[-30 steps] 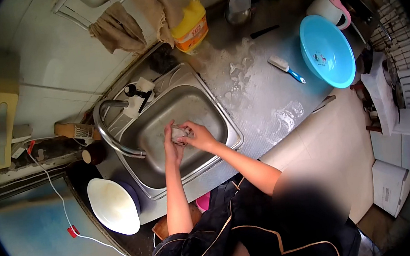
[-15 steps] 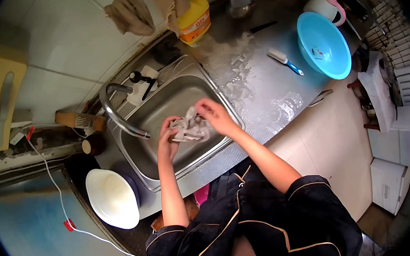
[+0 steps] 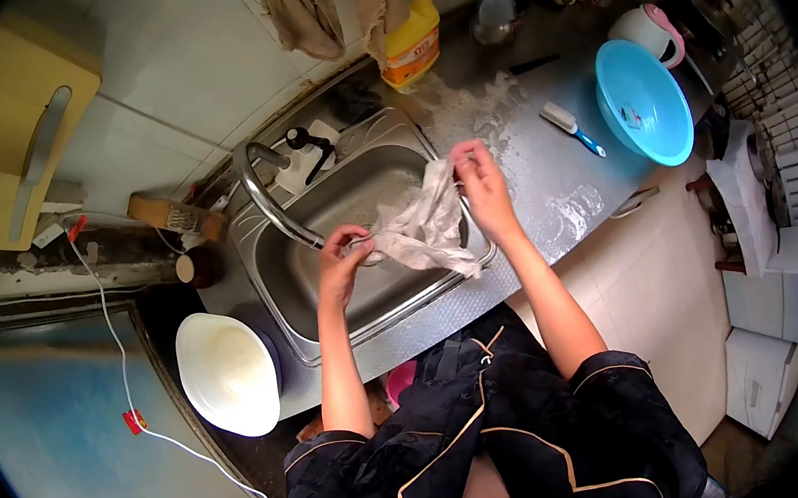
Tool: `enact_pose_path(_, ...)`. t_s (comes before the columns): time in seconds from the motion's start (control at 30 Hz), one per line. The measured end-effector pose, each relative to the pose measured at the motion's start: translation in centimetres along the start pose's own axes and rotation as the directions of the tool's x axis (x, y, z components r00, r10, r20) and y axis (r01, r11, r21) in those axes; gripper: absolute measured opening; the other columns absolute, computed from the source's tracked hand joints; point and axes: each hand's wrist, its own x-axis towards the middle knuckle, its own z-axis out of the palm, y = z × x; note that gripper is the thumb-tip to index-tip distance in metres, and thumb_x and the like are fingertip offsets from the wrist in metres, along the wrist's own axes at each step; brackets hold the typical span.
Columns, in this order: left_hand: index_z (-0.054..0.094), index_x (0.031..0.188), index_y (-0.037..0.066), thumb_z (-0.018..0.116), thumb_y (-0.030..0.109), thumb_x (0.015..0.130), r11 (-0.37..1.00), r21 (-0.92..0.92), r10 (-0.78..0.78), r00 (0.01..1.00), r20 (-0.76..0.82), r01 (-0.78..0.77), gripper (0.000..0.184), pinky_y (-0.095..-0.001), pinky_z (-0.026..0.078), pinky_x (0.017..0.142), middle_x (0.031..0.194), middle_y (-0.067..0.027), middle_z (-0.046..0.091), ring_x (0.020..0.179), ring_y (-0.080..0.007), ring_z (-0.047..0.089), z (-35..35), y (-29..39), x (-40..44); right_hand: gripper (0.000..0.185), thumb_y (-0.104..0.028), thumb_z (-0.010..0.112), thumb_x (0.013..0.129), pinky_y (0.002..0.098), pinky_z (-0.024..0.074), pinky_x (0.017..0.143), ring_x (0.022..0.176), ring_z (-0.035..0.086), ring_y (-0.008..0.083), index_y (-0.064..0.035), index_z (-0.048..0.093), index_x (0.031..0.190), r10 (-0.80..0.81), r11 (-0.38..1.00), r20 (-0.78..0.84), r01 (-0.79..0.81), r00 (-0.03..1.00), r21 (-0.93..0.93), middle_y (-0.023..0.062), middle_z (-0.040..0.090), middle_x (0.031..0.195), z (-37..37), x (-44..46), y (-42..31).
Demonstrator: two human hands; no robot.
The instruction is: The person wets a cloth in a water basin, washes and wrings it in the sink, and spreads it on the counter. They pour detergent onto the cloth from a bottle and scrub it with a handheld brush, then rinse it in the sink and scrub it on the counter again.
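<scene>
A wrinkled, pale grey cloth (image 3: 424, 227) hangs loosely between my hands over the steel sink (image 3: 303, 308). My left hand (image 3: 346, 259) pinches its left end, near the spout of the curved faucet (image 3: 267, 200). Up at the right, my right hand (image 3: 481, 182) grips the cloth's upper corner by the sink's right rim. The lower edge of the cloth droops towards the front rim.
On the wet counter (image 3: 517, 261) lie a blue-handled brush (image 3: 573, 130) and a blue basin (image 3: 645, 105). A yellow bottle (image 3: 412, 43) stands behind the sink. A white basin (image 3: 227, 374) sits at the left. Brown cloths (image 3: 304, 16) hang on the wall.
The cloth, bunched up in both hands a second ago, is now spread out between them. My hands have moved apart, the right one up and to the right. The view has shifted slightly.
</scene>
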Motion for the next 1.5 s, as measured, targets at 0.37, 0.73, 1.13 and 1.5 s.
enact_pose_path(0.37,0.054,0.129,0.004,0.061,0.055,0.091,0.844,-0.290,-0.406,0.890,0.207,0.452,0.064,-0.0255,0.044,0.091,0.120,-0.0047,0.062,0.104,-0.0141,0.059,0.9,-2.3,1.1,0.015,-0.025,0.040,0.106,0.0549,0.0532,0.092,0.108,0.063,0.0375,-0.0132,0.048,0.109,0.099,0.454,0.490,-0.478,0.866,0.752,0.0173,0.062,0.112,1.1,-0.3,-2.4)
enact_pose_path(0.73,0.043,0.137,0.006,0.053,0.026,0.102,0.977,-0.214,-0.005,0.991,-0.130,-0.024,0.042,-0.0330,0.047,0.097,0.129,-0.0066,0.057,0.116,-0.0156,0.055,4.7,-0.6,2.1,0.048,-0.012,0.072,0.087,0.0274,0.0500,0.081,0.098,0.061,0.0118,-0.0052,0.054,0.131,0.440,0.880,0.258,-0.471,0.860,0.068,0.0082,0.065,0.109,-4.8,-2.4,0.2)
enact_pose_path(1.13,0.032,0.148,0.013,0.053,0.024,0.101,0.866,-0.489,-0.080,0.994,0.078,0.108,0.052,-0.0348,0.048,0.101,0.142,-0.0075,0.048,0.126,-0.0216,0.052,10.0,2.2,2.2,0.066,-0.024,0.057,0.095,0.0406,0.0436,0.105,0.120,0.055,0.0250,-0.0105,0.026,0.152,0.226,0.752,0.083,-0.228,0.971,0.619,0.0114,0.050,0.138,-10.3,-5.0,-0.2)
enact_pose_path(1.5,0.031,0.149,0.010,0.048,0.019,0.103,0.933,-0.266,-0.178,0.952,0.248,0.243,0.049,-0.0305,0.045,0.101,0.141,-0.0062,0.048,0.123,-0.0165,0.052,15.0,6.0,3.1,0.039,-0.012,0.058,0.092,0.0398,0.0456,0.097,0.113,0.053,0.0235,-0.0036,0.050,0.129,0.341,0.723,0.141,-0.355,0.930,0.593,0.0133,0.055,0.127,-13.8,-10.3,1.4)
